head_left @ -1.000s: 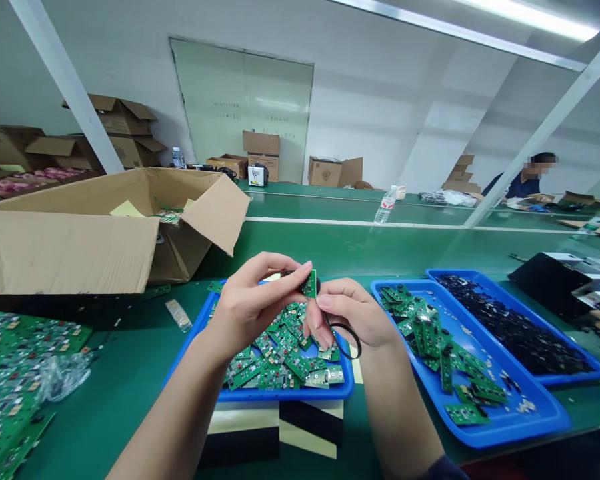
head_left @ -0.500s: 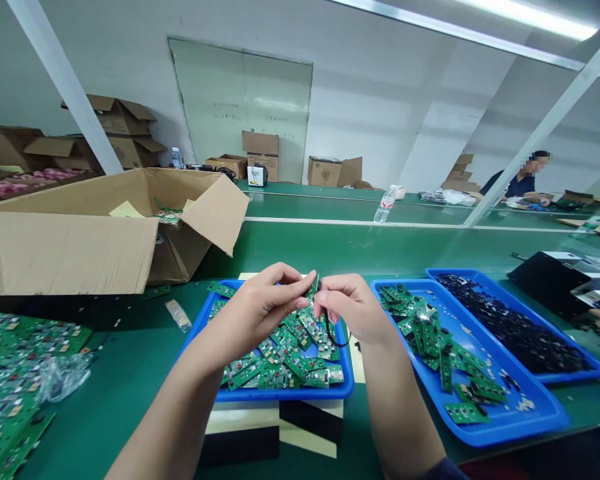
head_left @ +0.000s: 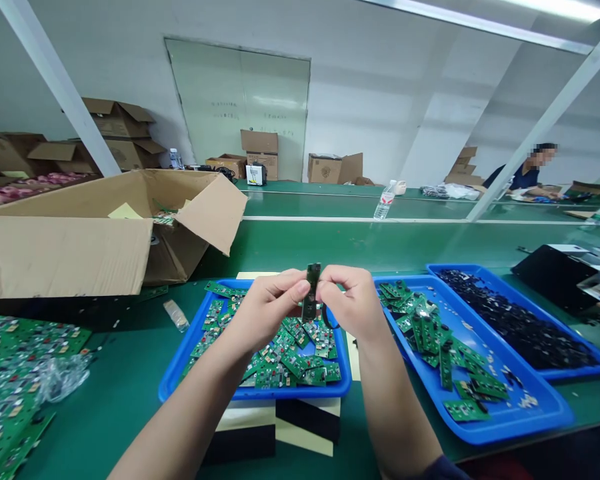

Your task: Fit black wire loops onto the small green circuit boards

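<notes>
My left hand pinches a narrow green circuit board between thumb and fingers, holding it upright over the left blue tray. My right hand is closed at the board's right edge, its fingertips touching or nearly touching it. A thin black curved piece, cord-like, hangs under the right fingers; what their tips pinch is hidden. Several loose green circuit boards lie heaped in the tray below both hands.
To the right, a second blue tray holds more boards and small pale bits. Beyond it, another tray holds small black parts. An open cardboard box and board panels are at left. A person sits far right.
The circuit board has turned so its dark, flat face shows, and it stands more upright. Both hands stay together over the tray; the black curved piece hangs less far below the right hand.
</notes>
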The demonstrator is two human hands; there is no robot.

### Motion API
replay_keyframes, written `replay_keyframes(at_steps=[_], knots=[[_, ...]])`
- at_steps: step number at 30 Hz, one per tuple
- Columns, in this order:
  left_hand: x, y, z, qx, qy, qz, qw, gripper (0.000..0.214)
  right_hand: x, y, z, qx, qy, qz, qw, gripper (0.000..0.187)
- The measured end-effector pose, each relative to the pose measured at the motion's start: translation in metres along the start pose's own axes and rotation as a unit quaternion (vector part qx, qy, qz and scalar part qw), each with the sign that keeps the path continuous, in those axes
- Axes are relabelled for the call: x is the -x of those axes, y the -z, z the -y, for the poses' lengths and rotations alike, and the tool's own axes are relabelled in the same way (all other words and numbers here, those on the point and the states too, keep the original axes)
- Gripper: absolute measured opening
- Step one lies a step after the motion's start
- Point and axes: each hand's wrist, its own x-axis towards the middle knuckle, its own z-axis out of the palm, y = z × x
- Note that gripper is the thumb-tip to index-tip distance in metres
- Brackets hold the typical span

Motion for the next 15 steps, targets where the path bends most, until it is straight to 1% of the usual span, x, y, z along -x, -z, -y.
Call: replay_keyframes(at_steps=[3,5,7,9,12,15], knots=[[0.0001,0.0018,0.0004,0.099,0.041,-0.048,0.993,0.027,-0.0003,0.0015,-0.0001,-0.046,0.011,0.009,0.999,0.024],[0.0006,0.003,-0.0012,0.119,0.052,-0.07,0.989,0.029,-0.0013,0.0028,-0.0014,-0.089,0.041,-0.016,0.995,0.018],[0.0014,0.0033,-0.0024,0.115,0.062,-0.072,0.989,0.031,-0.0028,0.0041,-0.0034,-0.114,0.081,-0.064,0.988,0.008],[0.0025,0.003,-0.0028,0.098,0.075,-0.057,0.991,0.035,-0.0043,0.005,-0.0054,-0.1,0.108,-0.095,0.985,0.011],[0.0043,0.0029,-0.0031,0.053,0.089,-0.039,0.994,0.038,-0.0053,0.0042,-0.007,-0.068,0.111,-0.088,0.988,0.016],[0.0051,0.0034,-0.0054,0.015,0.08,-0.041,0.996,0.037,-0.0047,0.0005,-0.0071,-0.066,0.116,-0.078,0.988,0.017]])
